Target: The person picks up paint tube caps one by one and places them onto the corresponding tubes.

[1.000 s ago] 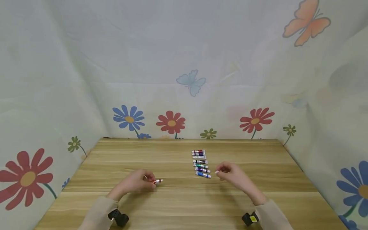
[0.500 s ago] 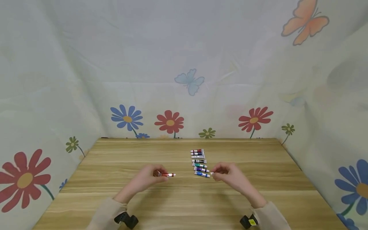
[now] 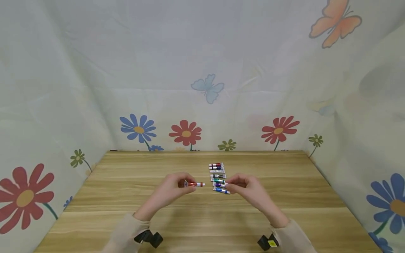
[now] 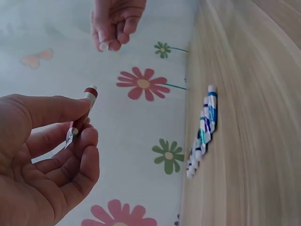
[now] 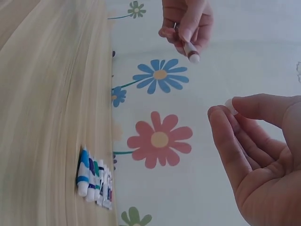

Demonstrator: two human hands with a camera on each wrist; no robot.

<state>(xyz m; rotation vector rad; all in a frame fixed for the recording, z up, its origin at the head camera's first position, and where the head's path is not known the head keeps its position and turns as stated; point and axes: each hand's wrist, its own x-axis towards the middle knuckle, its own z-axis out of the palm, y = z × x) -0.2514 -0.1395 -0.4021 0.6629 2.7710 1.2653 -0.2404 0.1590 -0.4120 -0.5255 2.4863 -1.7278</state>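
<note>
My left hand (image 3: 172, 188) pinches a red-brown paint tube (image 3: 193, 184) between thumb and fingers, above the table. The tube's white tip points toward my right hand; in the left wrist view its crimped silver end shows below the thumb. My right hand (image 3: 250, 188) pinches a small white cap (image 5: 230, 106) between thumb and forefinger. A gap separates the cap from the tube. In the head view the right fingertips overlap the ends of the nearest tubes in the row, while both wrist views show that hand raised off the table.
Several paint tubes (image 3: 218, 176) lie side by side in a column on the wooden table (image 3: 152, 225), with a blue tube (image 3: 220, 190) nearest me. A flowered cloth (image 3: 158, 70) rises behind the table and at both sides.
My left hand has carried the red-brown tube rightward and away from me. My right hand has moved left with the cap, so the hands are closer together. The row of tubes stays put.
</note>
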